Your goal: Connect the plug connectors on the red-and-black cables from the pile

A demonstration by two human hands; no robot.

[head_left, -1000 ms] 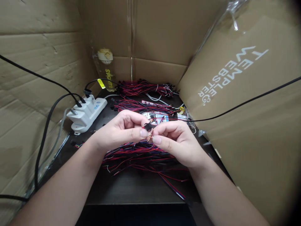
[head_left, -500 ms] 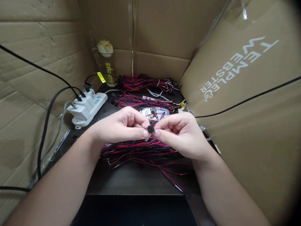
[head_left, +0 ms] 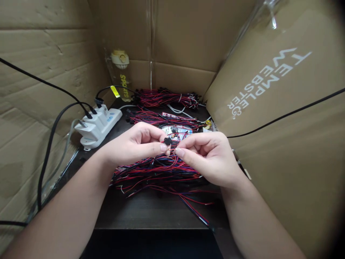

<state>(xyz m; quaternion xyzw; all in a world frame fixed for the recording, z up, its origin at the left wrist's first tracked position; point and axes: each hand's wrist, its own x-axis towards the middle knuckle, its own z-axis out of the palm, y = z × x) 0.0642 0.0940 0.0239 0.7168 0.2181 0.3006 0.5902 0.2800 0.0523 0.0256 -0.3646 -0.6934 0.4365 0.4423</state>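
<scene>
We hold a small black plastic connector point(head_left: 168, 141) between the thumb and forefinger of our left hand point(head_left: 134, 145), pinched shut on it, just above the loose pile of red and black wires point(head_left: 159, 174) on the dark worktop point(head_left: 151, 212). Our right hand point(head_left: 212, 158) is closed on the thin red and black leads point(head_left: 176, 146) running off that connector. To do this well, we judge, we should grip the connector by its body, keep the leads straight and in line with it, and work gently so nothing bends. Our fingertips cover most of the connector, so we cannot tell whether it is one piece or two mated halves. The white power strip point(head_left: 98, 124) sits well to the left.
</scene>
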